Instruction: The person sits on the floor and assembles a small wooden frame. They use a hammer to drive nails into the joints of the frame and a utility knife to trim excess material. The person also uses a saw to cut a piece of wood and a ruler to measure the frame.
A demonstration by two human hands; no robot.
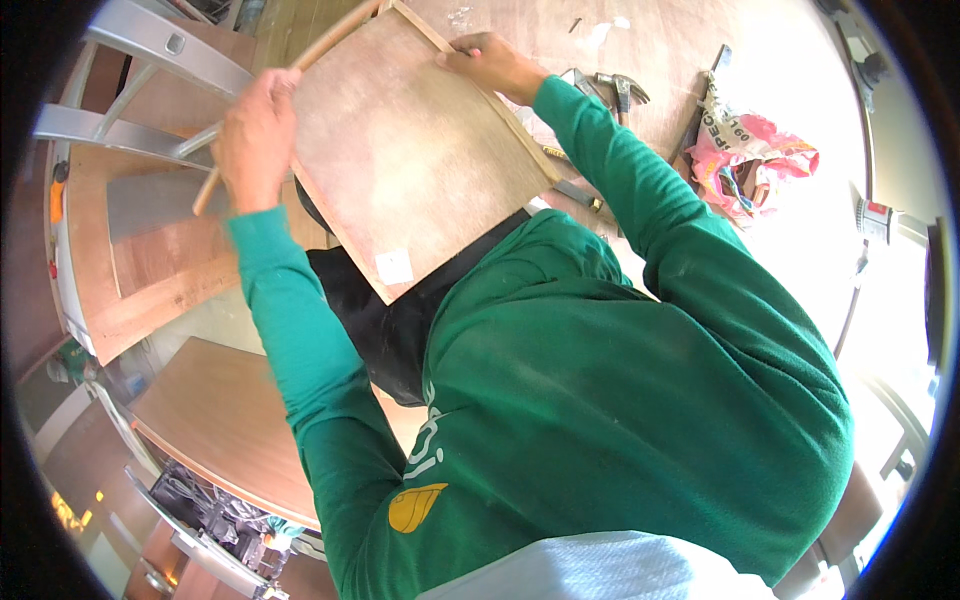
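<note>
A thin plywood panel with narrow wooden strips along its edges is tilted over my lap. It carries a small white label at its near corner. My left hand is closed around the wooden strip at the panel's far left side. That strip sticks out past the corner, below my hand. On the opposite side, my right hand closes its fingers on the edge strip near the far corner. The panel's underside is hidden.
A claw hammer lies on the pale work surface beyond my right forearm. Near it are a crumpled pink and white bag and a long dark tool. A metal ladder and wooden boards stand at left.
</note>
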